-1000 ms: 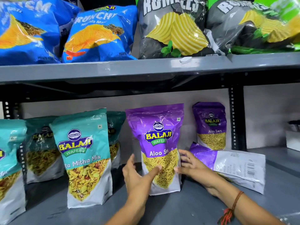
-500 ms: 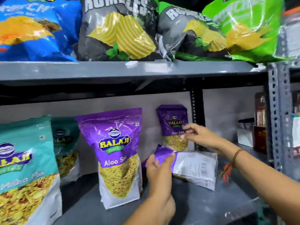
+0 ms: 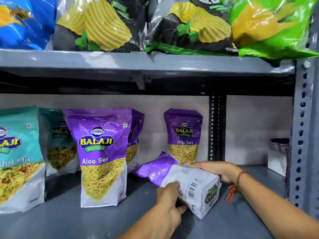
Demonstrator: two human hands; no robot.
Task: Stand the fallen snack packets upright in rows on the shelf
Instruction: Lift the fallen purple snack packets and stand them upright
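A purple and white Aloo Sev packet (image 3: 186,180) lies on its side on the grey lower shelf (image 3: 86,219), back face up with its barcode showing. My left hand (image 3: 170,199) grips its near edge and my right hand (image 3: 217,170) holds its far edge. To the left a purple Aloo Sev packet (image 3: 101,156) stands upright at the front, with another purple packet (image 3: 136,135) partly hidden behind it. A third upright Aloo Sev packet (image 3: 183,135) stands at the back wall, just behind the fallen one.
Teal mix packets (image 3: 19,157) stand upright at the left. Blue, black and green chip bags (image 3: 188,26) fill the upper shelf (image 3: 155,63). A perforated metal upright (image 3: 303,135) bounds the right side, with a white box (image 3: 278,157) beside it.
Both hands have closed on the fallen packet; the right hand came down from the back packet. The packet has shifted nearer and turned. The view moved closer and rightward.
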